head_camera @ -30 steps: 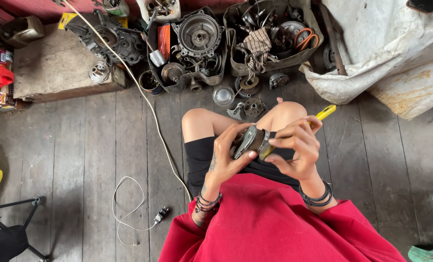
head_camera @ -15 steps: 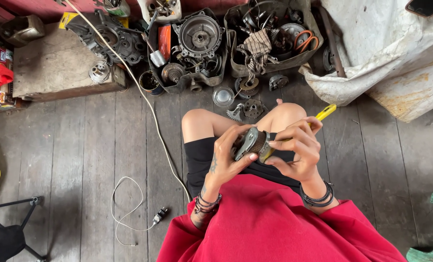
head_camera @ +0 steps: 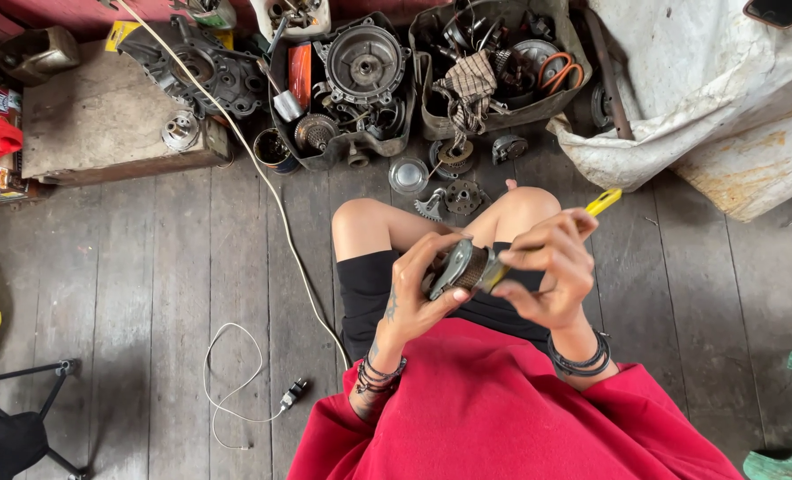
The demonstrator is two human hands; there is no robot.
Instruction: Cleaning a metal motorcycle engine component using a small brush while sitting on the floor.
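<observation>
Both hands meet over the lap. Left hand (head_camera: 413, 298) grips a small metal part (head_camera: 461, 267); right hand (head_camera: 547, 267) pinches a yellow-handled tool (head_camera: 602, 203), its handle pointing to two o'clock.

Pretty clearly a small engine repair workshop, the rough backyard kind. The worn grey plank floor (head_camera: 147, 293) is the work surface, with engine parts all along the wall: a dark crankcase half (head_camera: 202, 71), a round engine cover (head_camera: 365, 64) in a black tray, loose gears (head_camera: 314, 133), and a bin of greasy bits with a checked rag (head_camera: 469, 82). There's a white cable (head_camera: 262, 169) running across the boards and a stained tarp (head_camera: 707, 98) in the corner.
</observation>
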